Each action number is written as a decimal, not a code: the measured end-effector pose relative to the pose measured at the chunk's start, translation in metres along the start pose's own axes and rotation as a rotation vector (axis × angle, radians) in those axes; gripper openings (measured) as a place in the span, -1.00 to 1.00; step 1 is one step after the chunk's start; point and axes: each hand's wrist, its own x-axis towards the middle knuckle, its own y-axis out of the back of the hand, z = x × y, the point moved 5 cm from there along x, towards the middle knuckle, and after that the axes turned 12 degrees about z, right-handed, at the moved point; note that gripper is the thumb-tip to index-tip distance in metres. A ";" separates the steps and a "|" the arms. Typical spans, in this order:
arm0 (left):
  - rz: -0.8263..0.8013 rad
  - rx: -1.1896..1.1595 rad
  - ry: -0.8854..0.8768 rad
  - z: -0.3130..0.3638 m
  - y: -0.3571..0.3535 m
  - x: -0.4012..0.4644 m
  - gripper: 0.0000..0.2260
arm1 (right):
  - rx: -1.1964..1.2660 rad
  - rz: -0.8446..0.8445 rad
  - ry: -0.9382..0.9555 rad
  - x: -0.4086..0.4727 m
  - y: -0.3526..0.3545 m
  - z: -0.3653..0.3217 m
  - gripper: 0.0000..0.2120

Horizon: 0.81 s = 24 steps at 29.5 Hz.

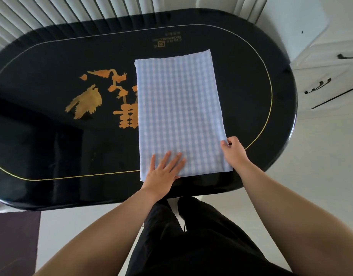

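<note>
Black trousers [191, 236] and two bare forearms fill the view at 6 o'clock. Beyond them the left hand [163, 172] lies flat on the checked cloth [177, 108], fingers straight and spread, pressing down the cloth's 7 o'clock corner. The right hand [234, 151] sits at the cloth's 4 o'clock edge, its grip pinching the hem between thumb and curled fingers.

The cloth, pale blue and white, lies as a tidy long rectangle on the black oval worktop [52, 146], a little right of centre. Its 9 o'clock side covers part of a gold picture [104, 100]. White drawers [331, 76] stand off at 3 o'clock.

Judging by the layered look of the edges, the folding seems well along: some folds appear made and the sides line up squarely. What is probably left is one more fold, perhaps carrying the near end toward 12 o'clock, then a last smoothing.
</note>
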 end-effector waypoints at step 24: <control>-0.003 -0.173 0.108 0.004 0.003 0.014 -0.41 | -0.466 0.153 0.232 -0.003 0.002 -0.016 -0.49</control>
